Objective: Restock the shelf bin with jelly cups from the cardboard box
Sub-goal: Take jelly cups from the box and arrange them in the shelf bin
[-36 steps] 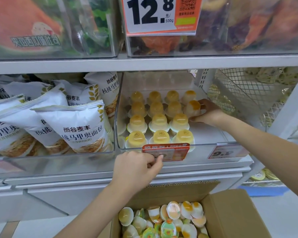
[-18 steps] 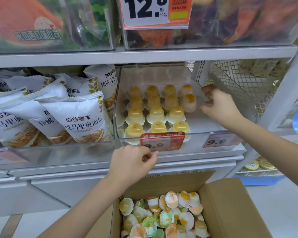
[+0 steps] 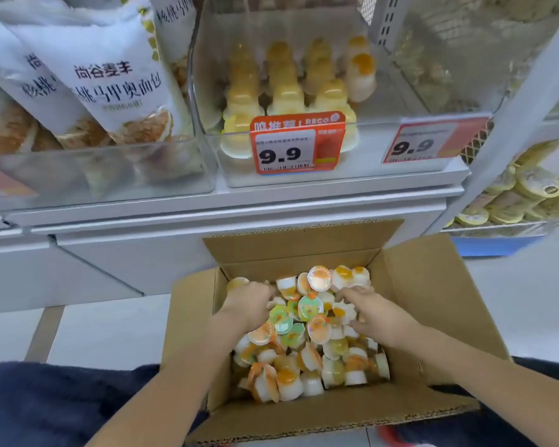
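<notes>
open-topped cardboard box [image 3: 433, 304] at lower centre, heaped with jelly cups [image 3: 307, 346]; shelf bin [image 3: 410, 91] upper centre, bare floor at right, rows at left

Matt corrugated cardboard box [image 3: 433, 304]

Both forearms bare, reaching forward and down, converging slightly; left hand [image 3: 250, 304] knuckles up, fingers curled downward, tips hidden; right hand [image 3: 373, 312] palm down, fingers spread and bent, thumb angled inward toward the left; hands near each other, not touching; grip of either unclear.
</notes>
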### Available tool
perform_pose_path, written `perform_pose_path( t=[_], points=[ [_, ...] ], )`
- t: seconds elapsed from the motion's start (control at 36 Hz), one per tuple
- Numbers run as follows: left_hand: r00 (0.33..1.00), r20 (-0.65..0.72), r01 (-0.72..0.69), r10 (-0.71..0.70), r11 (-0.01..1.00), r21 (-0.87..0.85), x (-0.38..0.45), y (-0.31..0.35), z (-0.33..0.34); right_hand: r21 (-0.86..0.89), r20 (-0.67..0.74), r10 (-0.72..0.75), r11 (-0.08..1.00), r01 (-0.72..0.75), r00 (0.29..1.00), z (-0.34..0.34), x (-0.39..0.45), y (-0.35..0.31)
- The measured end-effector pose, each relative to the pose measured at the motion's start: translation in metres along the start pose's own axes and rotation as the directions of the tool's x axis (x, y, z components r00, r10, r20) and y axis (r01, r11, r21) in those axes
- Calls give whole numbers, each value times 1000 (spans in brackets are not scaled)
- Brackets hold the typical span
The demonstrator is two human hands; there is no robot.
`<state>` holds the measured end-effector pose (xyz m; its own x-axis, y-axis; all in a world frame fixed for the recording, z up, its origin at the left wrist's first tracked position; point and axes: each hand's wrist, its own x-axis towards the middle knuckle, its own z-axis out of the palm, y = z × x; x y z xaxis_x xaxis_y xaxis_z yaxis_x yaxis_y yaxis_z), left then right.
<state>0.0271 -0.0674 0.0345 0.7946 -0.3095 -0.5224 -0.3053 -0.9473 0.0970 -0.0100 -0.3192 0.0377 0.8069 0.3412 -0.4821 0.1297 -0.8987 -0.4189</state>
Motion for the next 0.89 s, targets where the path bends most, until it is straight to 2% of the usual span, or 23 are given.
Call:
perform_pose_path(
  t=[0.08,0.25,0.5,0.58,0.64,0.69,0.75,0.78,0.83,0.89],
  points=[
    [996,76,41,-44,998,44,7,-4,48,-52,102,-2,999,7,995,38,22,10],
    [993,101,55,-60,998,43,16,-9,103,-70,153,11,998,-1,988,91,57,9],
    [991,23,128,-133,980,153,29,-2,119,-325,86,10,946,18,996,105,71,4],
    [993,15,117,-119,988,97,27,-3,115,-253,114,30,967,0,993,104,69,0],
    [994,14,109,-109,994,5,25,-2,108,-135,46,90,987,-83,995,102,66,-3],
    [992,44,124,-119,979,-159,23,1,97,75,-81,226,973,-220,971,94,62,-10],
    [990,58,141,-129,922,-361,21,5,82,353,-111,425,862,-364,898,79,58,-17],
    [990,58,140,-128,881,-453,20,7,74,484,-44,501,768,-421,864,70,57,-21],
    [992,65,127,-111,785,-607,18,11,54,731,171,543,490,-475,822,50,54,-27],
    [988,148,146,-49,634,-759,10,14,28,855,360,463,182,-485,810,23,46,-35]
  ],
)
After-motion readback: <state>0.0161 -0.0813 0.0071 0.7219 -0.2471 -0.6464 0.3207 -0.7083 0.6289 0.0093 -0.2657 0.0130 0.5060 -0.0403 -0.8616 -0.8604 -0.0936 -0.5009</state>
